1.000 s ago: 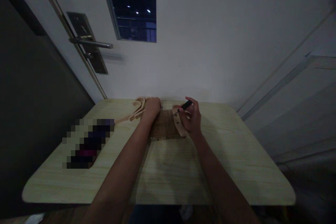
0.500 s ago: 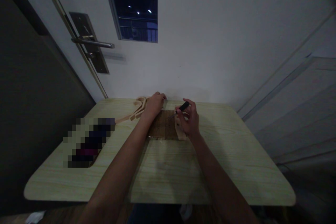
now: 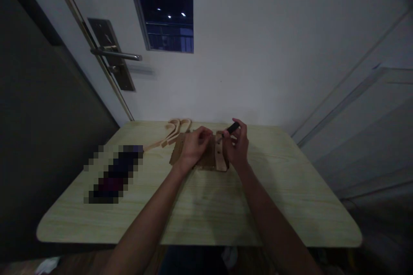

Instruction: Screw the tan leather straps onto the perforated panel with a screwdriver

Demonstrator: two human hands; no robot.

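Note:
A black-handled screwdriver (image 3: 232, 128) is gripped in my right hand (image 3: 238, 146), its thin metal shaft slanting down to the left. Its tip is near a pale wooden strip with dark holes (image 3: 220, 159), which lies along the right side of a flat brown cardboard piece (image 3: 206, 161). My left hand (image 3: 194, 144) rests over the cardboard, thumb and fingers pinched together just left of the strip's upper end. Whatever those fingertips may hold is too small to see. Curved pale wooden pieces (image 3: 174, 128) lie just beyond my left hand.
A pixelated dark object (image 3: 118, 174) lies on the left of the light wood-grain table (image 3: 290, 206). Behind the table's far edge stands a white door (image 3: 245, 73) with a metal handle (image 3: 118, 54) and a dark window (image 3: 167, 13).
My left hand has come from the cardboard's far left corner toward the wooden strip, uncovering more of the curved pieces. My right hand has shifted slightly right with the screwdriver.

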